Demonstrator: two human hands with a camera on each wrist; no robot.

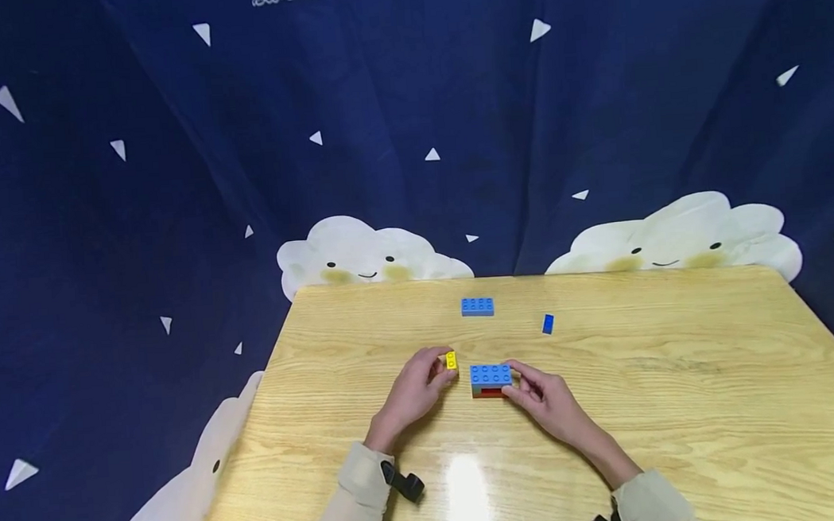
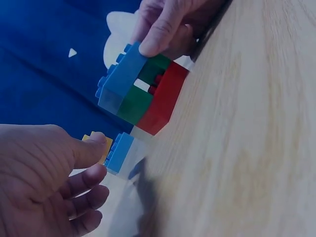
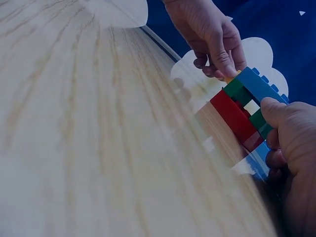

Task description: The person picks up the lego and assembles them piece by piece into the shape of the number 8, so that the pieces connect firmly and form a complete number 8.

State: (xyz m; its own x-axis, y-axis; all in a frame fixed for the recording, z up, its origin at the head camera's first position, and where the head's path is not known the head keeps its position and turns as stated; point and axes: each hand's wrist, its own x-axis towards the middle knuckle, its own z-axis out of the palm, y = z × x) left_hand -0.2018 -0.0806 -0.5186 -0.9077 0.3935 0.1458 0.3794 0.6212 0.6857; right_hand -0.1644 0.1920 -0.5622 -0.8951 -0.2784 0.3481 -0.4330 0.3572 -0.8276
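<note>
My left hand (image 1: 414, 388) pinches a small yellow brick (image 1: 451, 360) between thumb and fingertips, just left of a built block stack. That stack has a blue brick (image 1: 491, 374) with studs on top, green bricks (image 2: 134, 104) at both ends of the middle layer, and a red brick (image 2: 164, 98) at the bottom. A gap shows between the green bricks, with red studs inside it. My right hand (image 1: 551, 404) grips the stack at its right end, thumb on the near side. In the right wrist view the yellow brick is mostly hidden behind the stack.
Farther back on the wooden table (image 1: 685, 419) lies a loose blue brick (image 1: 477, 307). A smaller dark blue brick (image 1: 547, 324) lies to its right. Behind the table's far edge hangs a navy curtain (image 1: 408, 117) printed with clouds and white triangles.
</note>
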